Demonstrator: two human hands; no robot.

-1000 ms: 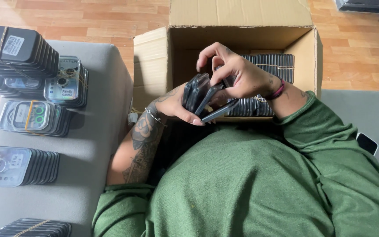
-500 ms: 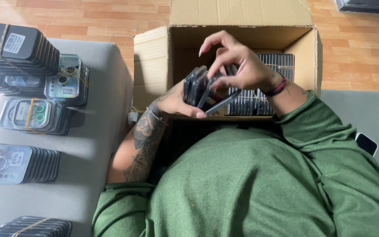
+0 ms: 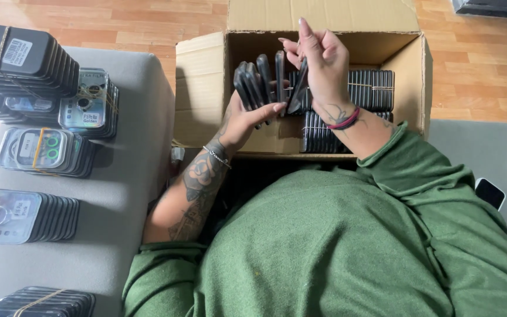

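Floor (image 3: 118, 23): It was made of orange-brown wood boards and ran along the top of the view.
Surface (image 3: 124, 194): It was grey and soft-looking, and it sat on the left side. The stacks of packs lay on it.
Green top (image 3: 335, 246): The person wore a big green top that filled the bottom of the view.
Cardboard box (image 3: 206, 88): It was brown and open, with its flaps up, and it stood in front of the person. Rows of dark cases (image 3: 371, 88) stood packed inside it on the right.
Black stack (image 3: 24, 58): It lay at the top left of the surface. It was tied with a thin band and had a small white label on top.
Clear packs (image 3: 89, 105): These were see-through flat packs with round holes and small labels, just beside the black stack.
More clear packs (image 3: 42, 152): One had green rings on it. Another stack (image 3: 19, 214) lay below it.
Bottom stack (image 3: 36, 302): It was dark, tied with a band, and sat at the bottom left edge.
Left hand (image 3: 247, 120): Its fingers were closed tight on a bunch of dark phone cases (image 3: 259, 79), held up over the box.
Right hand (image 3: 318, 64): Its fingers were partly spread, and two of them pinched one case at the right end of the bunch.
Wrist bands (image 3: 344, 120): Red and dark bands sat on the right wrist.
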